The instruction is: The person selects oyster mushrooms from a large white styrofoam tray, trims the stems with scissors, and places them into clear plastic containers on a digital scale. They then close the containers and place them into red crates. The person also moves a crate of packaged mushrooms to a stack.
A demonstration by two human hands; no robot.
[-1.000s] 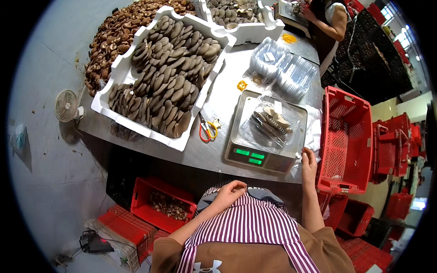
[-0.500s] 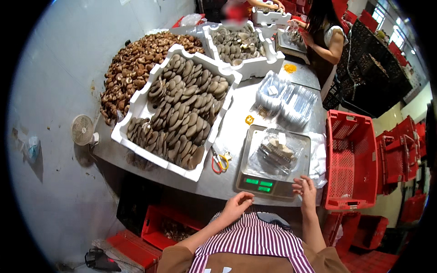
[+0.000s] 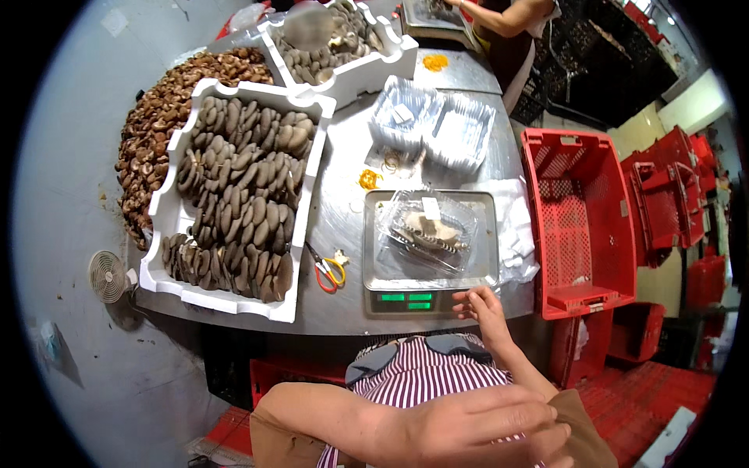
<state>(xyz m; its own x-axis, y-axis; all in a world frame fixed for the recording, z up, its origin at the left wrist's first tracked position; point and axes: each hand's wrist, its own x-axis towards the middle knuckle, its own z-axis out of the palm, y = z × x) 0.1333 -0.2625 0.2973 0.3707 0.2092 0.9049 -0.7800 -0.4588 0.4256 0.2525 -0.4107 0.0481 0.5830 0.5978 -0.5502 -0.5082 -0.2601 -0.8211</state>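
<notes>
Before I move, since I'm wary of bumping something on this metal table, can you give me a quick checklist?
1. Clear container sitting on the scale: ok.
2. Container's lid fully closed: cannot tell through the glare.
3. Display lit: ok, green.
4. Right hand off the scale: cannot tell; its fingers are at the front right corner, contact unclear.
5. Left hand away from the scale: ok, low in front of the body.
6. Scissors clear of the scale: ok, lying apart to its left.
</notes>
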